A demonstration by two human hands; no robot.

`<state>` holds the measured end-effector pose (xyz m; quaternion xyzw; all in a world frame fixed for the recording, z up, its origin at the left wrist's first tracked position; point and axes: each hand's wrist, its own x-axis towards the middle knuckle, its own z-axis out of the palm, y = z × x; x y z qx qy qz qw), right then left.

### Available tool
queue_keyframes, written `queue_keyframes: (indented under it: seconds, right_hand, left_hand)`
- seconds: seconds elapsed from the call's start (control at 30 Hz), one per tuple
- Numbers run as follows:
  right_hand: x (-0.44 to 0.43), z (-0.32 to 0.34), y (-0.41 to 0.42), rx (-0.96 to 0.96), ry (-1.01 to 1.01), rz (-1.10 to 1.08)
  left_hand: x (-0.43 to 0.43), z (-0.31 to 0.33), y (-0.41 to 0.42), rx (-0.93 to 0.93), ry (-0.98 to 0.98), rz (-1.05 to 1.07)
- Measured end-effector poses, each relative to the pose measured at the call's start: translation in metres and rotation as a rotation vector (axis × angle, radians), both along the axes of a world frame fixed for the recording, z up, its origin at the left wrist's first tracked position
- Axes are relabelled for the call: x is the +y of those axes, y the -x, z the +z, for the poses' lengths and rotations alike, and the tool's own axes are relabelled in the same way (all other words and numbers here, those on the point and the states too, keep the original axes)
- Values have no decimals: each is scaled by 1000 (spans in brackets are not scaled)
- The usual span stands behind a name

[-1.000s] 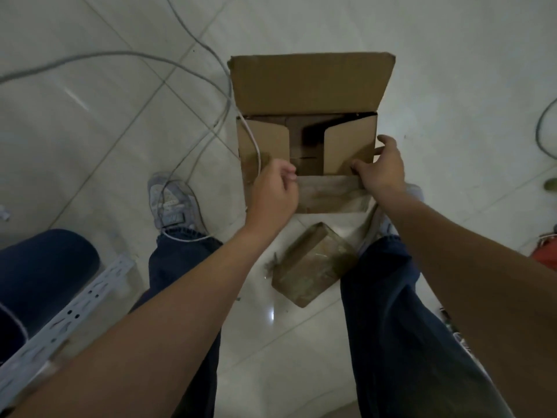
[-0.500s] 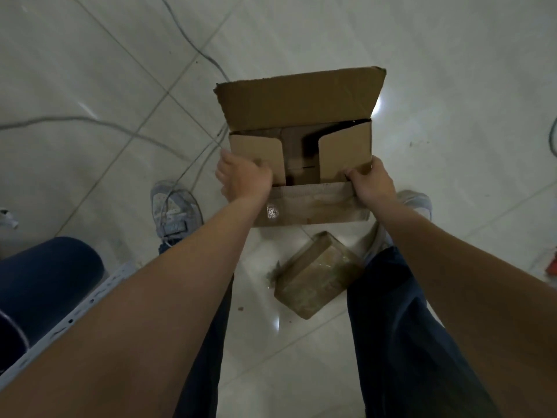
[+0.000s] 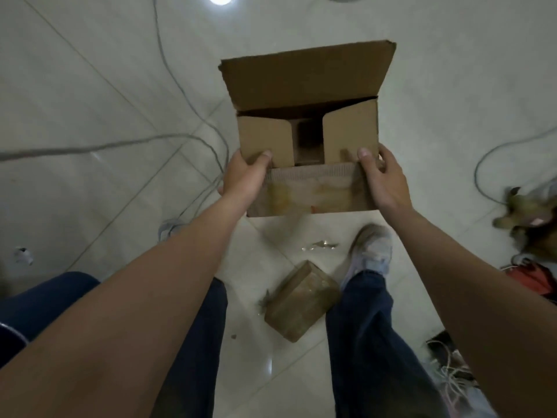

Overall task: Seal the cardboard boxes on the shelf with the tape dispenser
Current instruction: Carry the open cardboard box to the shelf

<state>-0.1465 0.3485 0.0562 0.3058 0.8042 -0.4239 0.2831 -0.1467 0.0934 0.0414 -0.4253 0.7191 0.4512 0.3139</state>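
Over the floor, one cardboard box; left hand, right hand each clasped round a corner

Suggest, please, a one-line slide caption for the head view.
Left hand and right hand hold an open cardboard box above the tiled floor, thumbs on its side flaps; a smaller box lies below.

Brown cardboard box, pale grey tiled floor, dark blue trousers, grey-white shoe.

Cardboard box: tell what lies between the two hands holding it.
Head view: the cardboard box, its near flap spanning from left hand to right hand.
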Motion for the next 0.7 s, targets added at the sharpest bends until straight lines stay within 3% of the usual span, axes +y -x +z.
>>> queue_keyframes:
  seconds: [0.23,0.47,0.7]
  right_hand:
    - [32,157,123,171,-50,90]
    - [36,348,223,377,-80,194]
    - [27,547,286,599,63,313]
  left_hand:
    - [23,140,111,208,-38,47]
    - [39,332,202,470,-31,121]
    - [15,538,246,650,90,273]
